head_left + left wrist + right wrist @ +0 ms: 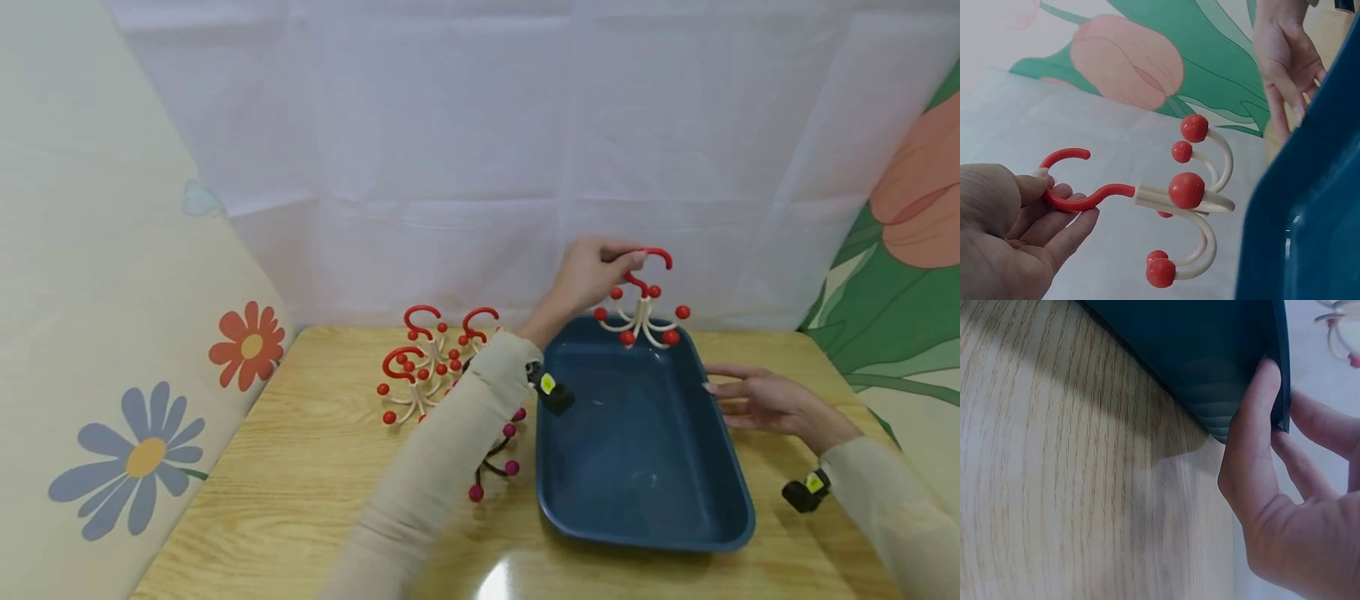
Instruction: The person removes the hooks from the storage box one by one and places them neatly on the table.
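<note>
My left hand (592, 271) pinches the red hooked top of a multi-arm hanging hook (642, 312), raised over the far end of a blue tray (645, 546). Cream arms tipped with red balls curve out below that top. In the left wrist view, thumb and fingers of the left hand (1016, 231) meet on the red part of the hanging hook (1154, 194). At the tray's right side, my right hand (772, 402) touches the rim with fairly straight fingers. The right wrist view shows one finger (1257, 412) against the tray's outer wall (1191, 356).
Several similar red-topped hanging hooks (412, 392) stand on the wooden table (300, 500), left of the tray. A dark-armed one with magenta balls (495, 467) lies partly behind the left sleeve (427, 475). A white cloth (450, 150) hangs at the back.
</note>
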Tool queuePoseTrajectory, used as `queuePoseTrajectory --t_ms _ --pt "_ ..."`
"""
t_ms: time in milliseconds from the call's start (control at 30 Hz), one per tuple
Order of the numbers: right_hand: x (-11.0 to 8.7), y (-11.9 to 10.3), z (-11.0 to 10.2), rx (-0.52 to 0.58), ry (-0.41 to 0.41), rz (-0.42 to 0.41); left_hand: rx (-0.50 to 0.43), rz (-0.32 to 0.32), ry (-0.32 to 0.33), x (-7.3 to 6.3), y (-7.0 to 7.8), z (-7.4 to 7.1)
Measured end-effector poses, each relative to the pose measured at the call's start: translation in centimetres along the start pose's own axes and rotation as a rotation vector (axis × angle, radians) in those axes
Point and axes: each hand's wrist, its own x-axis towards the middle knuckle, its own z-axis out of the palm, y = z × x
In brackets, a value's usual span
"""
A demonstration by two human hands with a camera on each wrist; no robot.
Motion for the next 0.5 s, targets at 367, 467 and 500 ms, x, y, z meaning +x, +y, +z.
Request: queuePoseTrajectory --t_ms 367,467,500 --pt "0.3 0.2 -0.3 -0.028 0.013 -0.001 0.094 0.046 -0.068 -0.9 2.6 -3.5" --pt "0.3 0.2 -0.3 -0.020 -0.001 -0.011 0.118 0.083 -0.062 -1.5 2.8 -4.4" --pt "0.2 0.3 -0.3 -0.016 -0.004 -0.012 0.129 0.087 -0.061 -1.7 2.8 -4.7"
